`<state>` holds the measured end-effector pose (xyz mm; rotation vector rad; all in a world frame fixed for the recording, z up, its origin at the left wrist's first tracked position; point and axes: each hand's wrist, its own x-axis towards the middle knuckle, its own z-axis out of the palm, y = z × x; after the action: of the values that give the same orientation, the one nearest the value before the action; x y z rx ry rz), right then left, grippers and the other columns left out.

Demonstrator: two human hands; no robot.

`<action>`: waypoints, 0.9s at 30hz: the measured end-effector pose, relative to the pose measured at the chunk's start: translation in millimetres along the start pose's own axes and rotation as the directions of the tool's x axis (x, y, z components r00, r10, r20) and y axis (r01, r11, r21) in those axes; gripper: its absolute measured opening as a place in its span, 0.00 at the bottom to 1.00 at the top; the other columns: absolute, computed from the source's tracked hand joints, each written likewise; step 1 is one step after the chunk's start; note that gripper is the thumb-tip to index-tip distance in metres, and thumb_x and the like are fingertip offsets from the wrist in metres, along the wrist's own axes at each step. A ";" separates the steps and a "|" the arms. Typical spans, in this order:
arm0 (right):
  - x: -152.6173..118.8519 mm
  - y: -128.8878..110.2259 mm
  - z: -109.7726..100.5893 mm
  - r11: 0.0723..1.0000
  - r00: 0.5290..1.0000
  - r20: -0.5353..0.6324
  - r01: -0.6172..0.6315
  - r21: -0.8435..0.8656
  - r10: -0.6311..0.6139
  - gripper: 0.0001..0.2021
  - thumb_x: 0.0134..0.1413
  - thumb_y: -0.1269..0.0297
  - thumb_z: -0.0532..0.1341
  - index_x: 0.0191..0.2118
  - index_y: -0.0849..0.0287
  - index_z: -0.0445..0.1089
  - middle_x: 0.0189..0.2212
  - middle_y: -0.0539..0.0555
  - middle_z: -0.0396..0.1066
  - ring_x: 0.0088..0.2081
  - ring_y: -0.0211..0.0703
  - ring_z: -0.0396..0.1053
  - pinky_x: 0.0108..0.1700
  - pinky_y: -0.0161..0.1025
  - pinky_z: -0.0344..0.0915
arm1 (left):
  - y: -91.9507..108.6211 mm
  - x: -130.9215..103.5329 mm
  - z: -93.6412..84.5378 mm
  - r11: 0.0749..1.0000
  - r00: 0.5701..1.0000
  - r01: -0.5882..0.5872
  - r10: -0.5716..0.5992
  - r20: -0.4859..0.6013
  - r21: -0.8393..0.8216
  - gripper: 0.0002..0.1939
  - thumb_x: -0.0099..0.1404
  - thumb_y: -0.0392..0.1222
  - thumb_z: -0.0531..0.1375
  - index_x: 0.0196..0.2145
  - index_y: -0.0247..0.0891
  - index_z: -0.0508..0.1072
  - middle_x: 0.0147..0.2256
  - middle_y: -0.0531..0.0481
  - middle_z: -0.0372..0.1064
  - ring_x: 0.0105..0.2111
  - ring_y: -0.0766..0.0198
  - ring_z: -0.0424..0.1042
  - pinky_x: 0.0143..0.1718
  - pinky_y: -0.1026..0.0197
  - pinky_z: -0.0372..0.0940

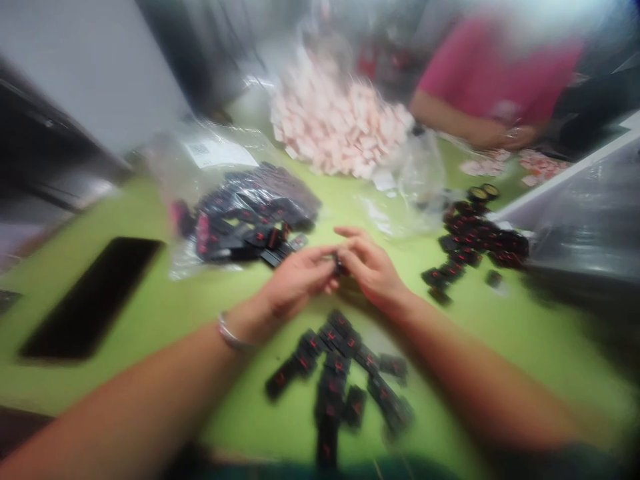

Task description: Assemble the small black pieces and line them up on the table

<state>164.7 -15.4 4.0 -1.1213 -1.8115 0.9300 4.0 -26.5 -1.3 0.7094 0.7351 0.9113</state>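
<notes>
One part (pixel 338 263) is pinched by the curled left hand (pixel 300 277) and right hand (pixel 373 270) inside the table's (pixel 243 417) near edge, seemingly being worked, needing steadiness.

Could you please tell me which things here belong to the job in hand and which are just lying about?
Likely part of the job:
small dark piece between left hand and right hand
black pieces below the hands
clear bag of black parts
dark cluster at right

Apparently just lying about:
flat black slab
pale pink heap

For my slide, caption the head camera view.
Left hand and right hand hold a dark part near black pieces on green tabletop.
</notes>
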 end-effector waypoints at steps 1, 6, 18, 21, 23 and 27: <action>-0.3 -0.1 0.3 1.000 1.000 -0.002 0.000 0.007 0.000 0.09 0.60 0.62 0.55 0.30 0.58 0.65 0.50 0.60 0.66 0.54 0.45 0.63 0.54 0.44 0.59 | -0.1 0.1 -0.1 1.000 1.000 0.003 -0.003 0.001 -0.011 0.19 0.52 0.37 0.69 0.43 0.35 0.77 0.30 0.48 0.72 0.23 0.72 0.67 0.25 0.67 0.60; -0.8 0.0 0.7 1.000 1.000 -0.002 -0.009 0.004 0.009 0.09 0.60 0.62 0.55 0.30 0.58 0.65 0.51 0.60 0.65 0.54 0.44 0.63 0.52 0.43 0.61 | -1.0 0.8 -1.4 1.000 1.000 0.009 -0.009 0.004 -0.028 0.19 0.52 0.36 0.68 0.44 0.35 0.76 0.31 0.49 0.72 0.24 0.72 0.67 0.25 0.67 0.60; -2.0 1.0 6.1 0.988 0.993 -0.074 0.081 -0.130 -0.091 0.05 0.58 0.67 0.55 0.30 0.57 0.63 0.50 0.62 0.63 0.55 0.46 0.61 0.55 0.47 0.59 | -3.3 1.7 -4.2 1.000 1.000 -0.010 0.010 -0.017 0.015 0.19 0.53 0.38 0.68 0.43 0.34 0.76 0.33 0.48 0.73 0.24 0.72 0.67 0.27 0.67 0.61; -1.9 1.5 7.1 0.996 0.995 -0.097 -0.029 -0.089 0.021 0.02 0.55 0.67 0.57 0.33 0.58 0.63 0.52 0.61 0.61 0.56 0.46 0.60 0.53 0.46 0.61 | -6.4 3.3 -7.3 0.994 0.996 -0.074 0.077 -0.037 0.084 0.19 0.53 0.38 0.68 0.44 0.34 0.75 0.29 0.50 0.72 0.24 0.72 0.67 0.27 0.67 0.61; -0.9 3.0 6.6 0.990 0.986 -0.079 -0.144 0.002 0.144 0.04 0.53 0.65 0.59 0.35 0.57 0.63 0.51 0.60 0.63 0.54 0.45 0.61 0.50 0.43 0.64 | -8.0 4.7 -10.2 0.979 0.990 -0.131 0.137 -0.034 0.158 0.18 0.53 0.39 0.68 0.43 0.34 0.75 0.27 0.51 0.71 0.23 0.71 0.66 0.26 0.67 0.62; 1.2 1.8 2.9 0.938 0.957 0.009 -0.288 0.195 0.292 0.10 0.50 0.58 0.61 0.35 0.58 0.64 0.33 0.52 0.69 0.34 0.39 0.68 0.35 0.37 0.68 | -7.2 6.3 -14.2 0.942 0.975 -0.219 0.222 0.020 0.255 0.17 0.56 0.40 0.66 0.44 0.35 0.73 0.29 0.51 0.72 0.23 0.71 0.67 0.26 0.67 0.63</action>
<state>162.3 -14.1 1.5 -1.2868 -1.5240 1.2352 -1.7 -20.9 -16.5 1.0329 0.8002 1.0336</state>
